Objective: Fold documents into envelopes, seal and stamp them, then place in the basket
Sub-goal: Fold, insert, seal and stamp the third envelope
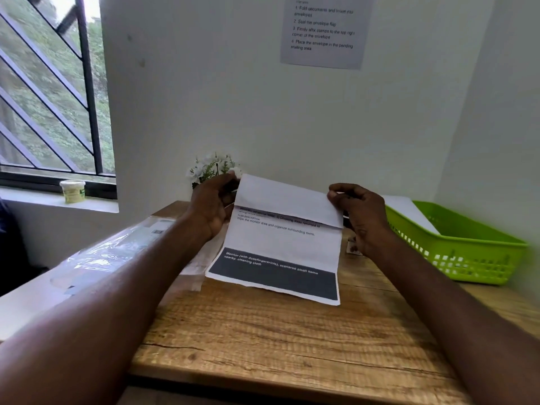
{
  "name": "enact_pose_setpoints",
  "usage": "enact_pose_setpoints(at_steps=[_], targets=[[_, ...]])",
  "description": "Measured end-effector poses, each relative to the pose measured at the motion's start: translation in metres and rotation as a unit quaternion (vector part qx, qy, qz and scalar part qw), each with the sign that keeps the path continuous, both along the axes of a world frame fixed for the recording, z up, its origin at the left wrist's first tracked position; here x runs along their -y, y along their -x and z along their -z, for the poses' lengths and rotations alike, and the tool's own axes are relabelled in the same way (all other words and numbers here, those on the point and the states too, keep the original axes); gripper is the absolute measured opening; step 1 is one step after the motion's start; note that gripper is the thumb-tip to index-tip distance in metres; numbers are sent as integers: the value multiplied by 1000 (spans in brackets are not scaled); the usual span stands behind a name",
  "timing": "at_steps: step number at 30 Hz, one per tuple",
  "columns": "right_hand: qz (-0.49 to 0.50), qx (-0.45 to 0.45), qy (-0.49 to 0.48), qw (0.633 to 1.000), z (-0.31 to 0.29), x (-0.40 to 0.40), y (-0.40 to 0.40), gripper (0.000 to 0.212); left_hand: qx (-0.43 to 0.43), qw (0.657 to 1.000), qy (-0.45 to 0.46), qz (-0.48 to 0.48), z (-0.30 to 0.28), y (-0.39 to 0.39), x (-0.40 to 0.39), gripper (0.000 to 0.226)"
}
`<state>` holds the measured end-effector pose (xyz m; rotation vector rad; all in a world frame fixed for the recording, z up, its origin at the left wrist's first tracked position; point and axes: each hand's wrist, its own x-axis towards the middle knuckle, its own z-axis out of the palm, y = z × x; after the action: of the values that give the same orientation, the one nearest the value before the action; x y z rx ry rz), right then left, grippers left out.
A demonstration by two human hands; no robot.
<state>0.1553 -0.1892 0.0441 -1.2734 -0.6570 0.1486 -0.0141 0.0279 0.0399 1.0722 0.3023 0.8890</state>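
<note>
White walls meet in a corner behind a wood-grain tabletop (263,331), with a barred window (52,92) at ten o'clock and a printed instruction sheet (324,30) taped up at twelve, its top edge cut off by the frame. At the centre, a white printed document with a dark band along its lower edge (277,252) is held raised over the table, its top third folded toward the viewer so the blank back covers part of the text. The left hand (211,206) grips the fold's left end, fingers curled behind the paper and mostly hidden by it; the right hand (361,211) pinches the fold's right corner between thumb and fingers. Behind the left hand, a small bunch of white artificial flowers (213,168) is partly concealed. At three o'clock sits a lime-green slotted plastic basket (467,252), with a white sheet (406,209) lying against its far rim; its right side blurs out. At nine o'clock, a clear plastic packet with a barcode (117,249) lies on the table's left part, contents hard to make out. Something small (352,247) under the right wrist is too hidden to identify. A pale lidded tub (73,190) rests on the windowsill.
</note>
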Motion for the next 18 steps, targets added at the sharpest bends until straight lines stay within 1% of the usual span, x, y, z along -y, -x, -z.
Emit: enact_pose_setpoints(at_steps=[1,4,5,7,8,11,13,14,16,17,18], targets=[[0,-6,-3,1000,0,1,-1,19,-13,1000,-17,10,0,0,0,21],[10,-13,-14,1000,0,2,-2,21,-74,992,-90,55,4,-1,4,49],[15,-18,-21,1000,-1,2,-3,21,-89,988,-110,65,6,-3,6,52],[19,-45,-39,998,-2,3,-7,22,-117,980,-147,60,9,-6,8,44],[17,-73,-52,996,-3,4,-8,23,-126,978,-156,53,10,-6,8,40],[31,-153,-78,985,-2,3,-14,26,-124,979,-156,41,12,-6,7,35],[29,-172,-69,982,-1,2,-16,19,-113,982,-146,36,12,-5,5,35],[10,-172,-57,983,-1,2,-16,24,-106,984,-141,33,11,-5,5,34],[-38,-150,-3,988,-1,0,-15,52,-91,988,-126,26,11,-5,5,30],[-58,-132,24,989,-1,-1,-13,62,-84,989,-118,22,11,-6,5,29],[-77,-113,45,990,0,-3,-12,64,-79,991,-111,16,11,-6,4,30]])
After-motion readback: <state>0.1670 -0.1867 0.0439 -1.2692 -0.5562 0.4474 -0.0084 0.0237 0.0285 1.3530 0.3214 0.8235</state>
